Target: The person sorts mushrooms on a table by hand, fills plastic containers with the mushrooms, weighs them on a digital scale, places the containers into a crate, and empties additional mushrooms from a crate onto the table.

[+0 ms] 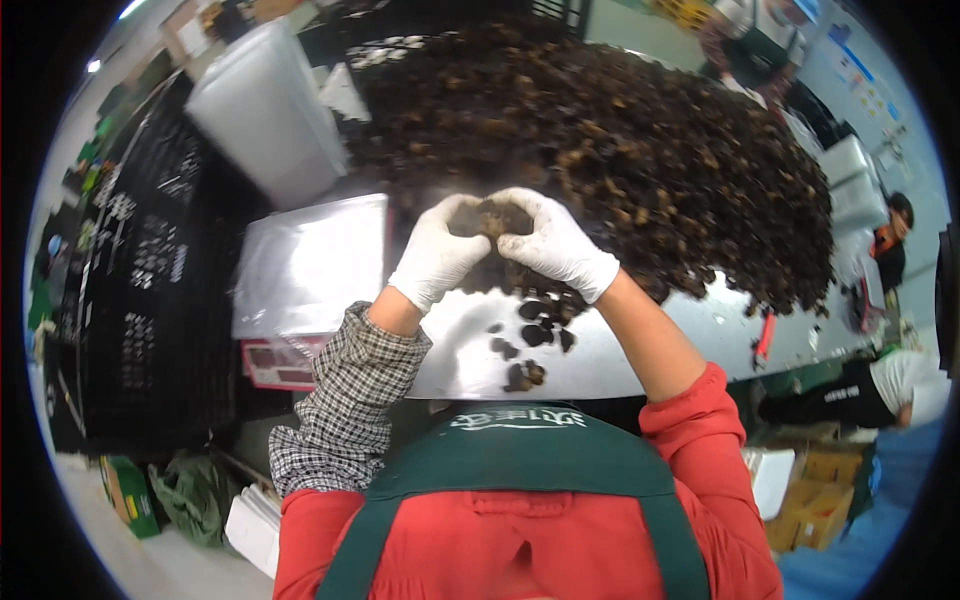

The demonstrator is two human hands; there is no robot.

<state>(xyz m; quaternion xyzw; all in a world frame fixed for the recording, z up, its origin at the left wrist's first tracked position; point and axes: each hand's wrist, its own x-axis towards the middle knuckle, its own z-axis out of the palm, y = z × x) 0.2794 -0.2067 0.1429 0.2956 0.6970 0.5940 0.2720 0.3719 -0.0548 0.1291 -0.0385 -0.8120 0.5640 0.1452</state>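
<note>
My left hand (442, 247) and my right hand (551, 236), both in white gloves, meet with fingers curled around a dark brown clump of what looks like wood ear mushroom (495, 219). Fingers and thumbs hide part of the clump. Beyond them spreads a large heap of the same dark, ruffled fungus (660, 157) on a shiny metal table (457, 367). A few loose black pieces (535, 334) lie on the bare metal between my forearms. Left of my left hand stands a plastic-wrapped flat platform (311, 259) with a red-edged base, probably a weighing scale.
Stacked black plastic crates (150, 285) rise at the left. A translucent white stack (266, 105) stands behind the platform. A red-handled tool (765, 339) lies near the table's right edge. Other people (757, 45) are at the far right. Cardboard boxes (817, 495) sit on the floor.
</note>
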